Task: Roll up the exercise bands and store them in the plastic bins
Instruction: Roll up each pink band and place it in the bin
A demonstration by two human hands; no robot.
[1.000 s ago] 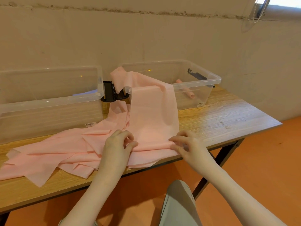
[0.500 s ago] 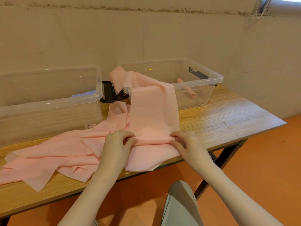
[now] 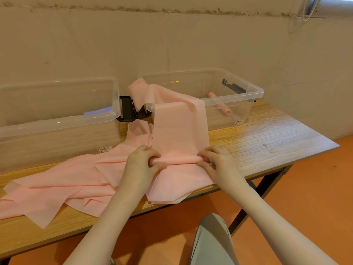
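On the wooden worktop [image 3: 267, 138], near its front edge, two hands roll up a pink band [image 3: 179, 131]. The left hand [image 3: 142, 165] has its grip closed on the left end of the small roll [image 3: 181, 159], with the fingers curled over the top and the thumb tucked under. The right hand [image 3: 219, 163] has its grip closed on the right end of the roll in the same way. The roll lies flat across the worktop between the two hands.

From the roll, the pink band runs up and away, over the front rim of the right bin [image 3: 248, 96], and its far end hangs over the bin's left corner. Under the hands lie more pink bands [image 3: 63, 184], loose and flat, spread out to the left. One corner of them hangs a little past the front edge of the worktop.

The right bin is see-through plastic. Inside it lies a rolled pink band [image 3: 221, 107], near the right side. A left bin [image 3: 57, 119], also see-through, stands beside the first one. Black clips [image 3: 127, 109] sit between the two bins. Something pale blue shows in the left bin, but it is too blurry to tell what it is.

Below the worktop are an orange floor [image 3: 315, 197] and the person's knee [image 3: 212, 240] in light trousers.
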